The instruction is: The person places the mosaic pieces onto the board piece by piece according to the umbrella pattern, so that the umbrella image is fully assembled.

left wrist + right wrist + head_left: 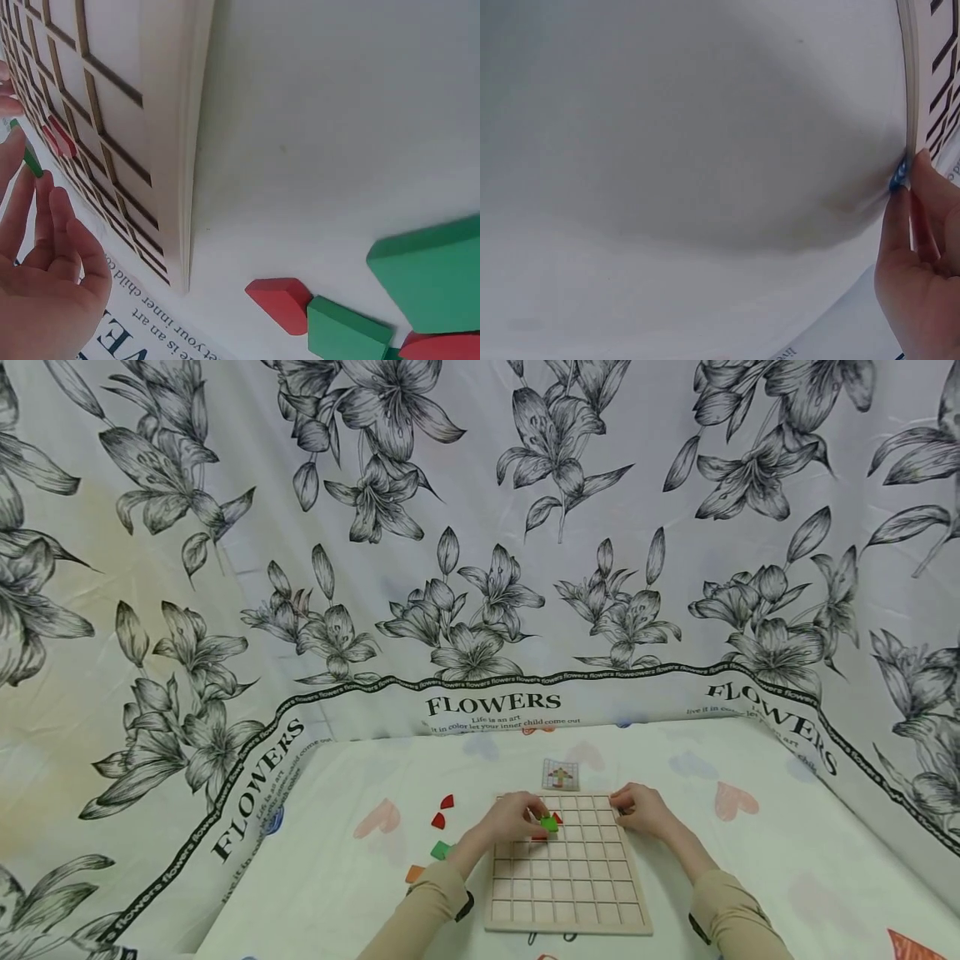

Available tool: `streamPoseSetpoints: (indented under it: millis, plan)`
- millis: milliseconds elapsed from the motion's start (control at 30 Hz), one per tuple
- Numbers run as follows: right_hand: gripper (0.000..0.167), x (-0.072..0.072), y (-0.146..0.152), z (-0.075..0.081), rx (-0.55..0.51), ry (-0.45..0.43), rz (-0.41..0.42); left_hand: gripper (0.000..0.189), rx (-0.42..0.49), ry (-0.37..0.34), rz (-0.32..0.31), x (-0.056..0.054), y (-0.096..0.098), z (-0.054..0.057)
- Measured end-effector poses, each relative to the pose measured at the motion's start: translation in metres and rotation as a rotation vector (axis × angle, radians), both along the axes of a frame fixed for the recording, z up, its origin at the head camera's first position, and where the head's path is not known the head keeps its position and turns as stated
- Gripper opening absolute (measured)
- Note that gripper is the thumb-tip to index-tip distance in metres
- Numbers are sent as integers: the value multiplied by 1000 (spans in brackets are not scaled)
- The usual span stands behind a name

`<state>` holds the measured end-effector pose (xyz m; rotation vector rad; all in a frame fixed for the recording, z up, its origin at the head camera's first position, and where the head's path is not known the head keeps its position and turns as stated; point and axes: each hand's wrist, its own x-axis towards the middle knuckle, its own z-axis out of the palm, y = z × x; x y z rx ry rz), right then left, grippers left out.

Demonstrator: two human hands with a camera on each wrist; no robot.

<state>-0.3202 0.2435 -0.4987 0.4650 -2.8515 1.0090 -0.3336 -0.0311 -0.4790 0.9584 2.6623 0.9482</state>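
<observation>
In the head view my left hand (pixel 510 816) is over the upper left part of a wooden grid board (pixel 588 891). Its thumb and fingers pinch a small green block (pixel 550 824), which the left wrist view shows tilted just off the board's face. Close to it, red pieces (pixel 61 138) lie on the grid, partly hidden by the hand in the head view. My right hand (pixel 643 810) grips the board's upper right corner. In the right wrist view, thumb and fingertips meet at the board's edge (pixel 912 90), with a small blue patch (pixel 899 174) showing between them.
Left of the board lie two red pieces (pixel 438 819), a green block (pixel 440 850) and an orange block (pixel 415 873). A small pattern card (pixel 561 774) lies beyond the board's far edge. Flower-printed curtains (pixel 480 610) hang around the heart-printed tablecloth (pixel 322 852).
</observation>
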Motion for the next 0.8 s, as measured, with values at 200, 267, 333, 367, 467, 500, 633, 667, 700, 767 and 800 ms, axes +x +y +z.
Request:
streamPoseSetpoints:
  millis: [200,267,333,367,467,500,633,667,700,767,800]
  plan:
    - [29,1,1,-2,-8,19,15,20,-34,-31,19,3,2,-6]
    - [28,1,0,-3,-7,17,15,19,-51,-22,20,4,3,-9]
    - [28,1,1,-3,-10,14,12,19,-64,-10,20,5,4,-10]
    - [29,1,1,-3,-12,11,10,20,-70,1,17,5,4,-10]
    - [29,2,2,-3,-17,7,12,20,-78,16,10,5,6,-12]
    - [29,2,2,-3,-19,8,10,20,-80,22,8,6,6,-12]
    - [29,1,2,-4,-22,8,11,19,-94,65,3,4,7,-15]
    - [29,1,2,-4,-21,9,12,19,-99,72,6,4,8,-15]
    - [29,1,2,-4,-20,8,13,19,-103,80,8,5,8,-15]
    - [29,1,1,-4,-21,6,15,18,-108,86,14,5,9,-14]
    - [29,1,1,-3,-22,4,16,18,-110,86,17,6,10,-13]
